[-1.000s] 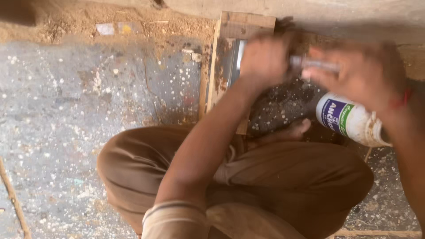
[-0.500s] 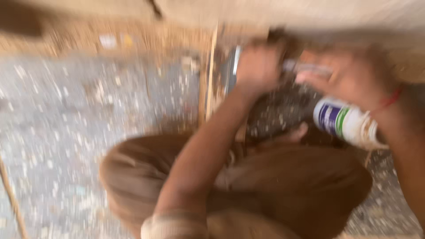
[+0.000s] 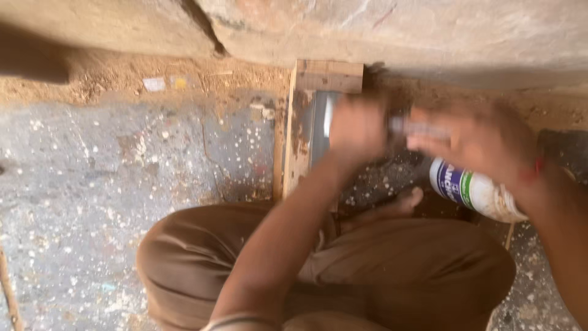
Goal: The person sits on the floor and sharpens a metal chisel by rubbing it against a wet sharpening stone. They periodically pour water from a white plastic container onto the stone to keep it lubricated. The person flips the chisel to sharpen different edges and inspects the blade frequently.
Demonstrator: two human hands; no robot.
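I am squatting over a wooden board [image 3: 298,138] lying on the floor against a rough wall. A grey flat metal piece [image 3: 323,122] rests on the board. My left hand [image 3: 357,130] is closed over one end of a thin grey rod-like tool [image 3: 411,127], pressing near the metal piece. My right hand [image 3: 471,140] grips the other end of the same tool; it is blurred by motion. A white plastic bottle with a blue and green label [image 3: 474,191] lies on its side just below my right wrist.
Sawdust and wood chips cover the grey speckled floor [image 3: 122,184]. My bent knees in brown trousers [image 3: 380,270] fill the lower middle, with a bare foot [image 3: 392,208] beside the board. A thin stick [image 3: 9,294] lies at the lower left.
Both hands keep the same grip on the tool and shift slightly sideways. The view has moved a little; the bottle stays put.
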